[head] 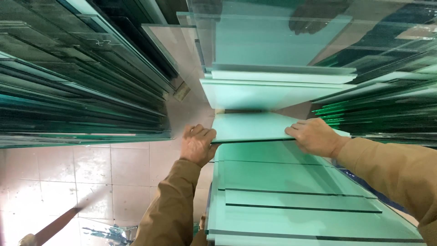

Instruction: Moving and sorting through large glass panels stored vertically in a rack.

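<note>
A pale green rectangular glass pane (255, 126) lies flat at the top of a stack of similar panes (296, 196) in front of me. My left hand (197, 144) grips the pane's left edge, fingers curled over it. At the right edge, my right hand (314, 135) holds the pane with fingers on top. Both arms wear brown sleeves.
Many green-edged glass sheets (77, 91) stand stacked on the left, more sheets (387, 105) on the right. Further panes (273, 86) are layered beyond the held one. A tiled floor (91, 173) shows at lower left with a dark stick-like object (54, 225).
</note>
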